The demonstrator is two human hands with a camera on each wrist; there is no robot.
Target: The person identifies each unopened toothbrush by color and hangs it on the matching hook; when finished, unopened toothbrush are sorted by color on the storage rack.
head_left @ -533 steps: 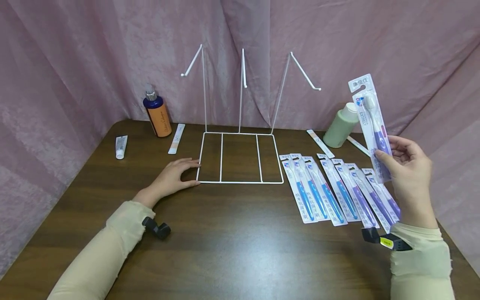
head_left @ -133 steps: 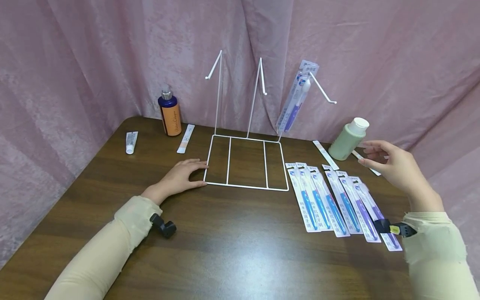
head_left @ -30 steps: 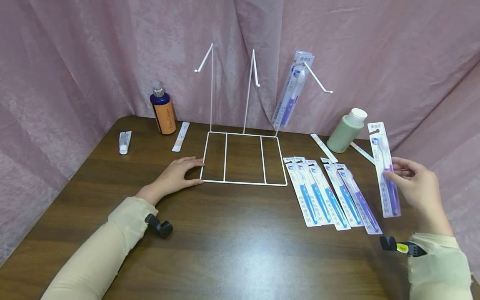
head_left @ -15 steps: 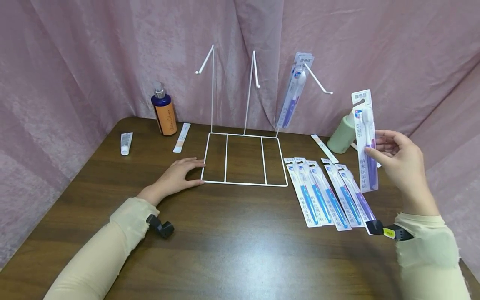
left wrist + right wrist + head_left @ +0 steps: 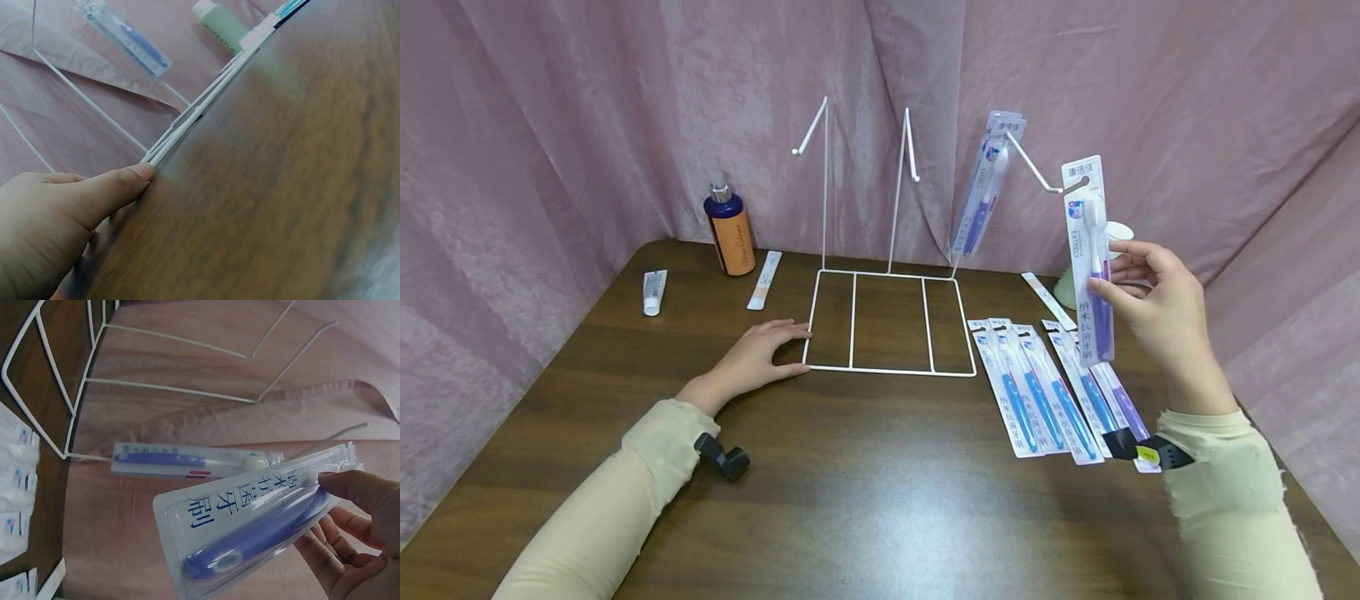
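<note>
In the head view my right hand [image 5: 1157, 308] pinches a packaged toothbrush [image 5: 1088, 258] with a purple handle, held upright. The hanging hole of its card is close to the tip of the right hook [image 5: 1036, 167] of a white wire display rack [image 5: 891, 371]. Farther back on that hook hang purple toothbrush packs [image 5: 988, 187], overlapping one another. My left hand [image 5: 748, 362] rests on the table, its thumb and fingertips touching the left side of the rack's base. Thumb and fingers stand apart there. The right wrist view shows the held pack [image 5: 250, 519] between thumb and fingers.
Several toothbrush packs [image 5: 1037, 392], blue and purple, lie fanned right of the rack. Behind them are a green bottle [image 5: 1063, 287], partly hidden, and a paper strip [image 5: 1048, 302]. At left stand an orange-blue bottle [image 5: 730, 237], a small tube [image 5: 654, 292] and another strip [image 5: 765, 281].
My right hand has lifted the purple toothbrush pack from the right side and carried it left and up to the right hook. The left hand stays at the rack's base.
</note>
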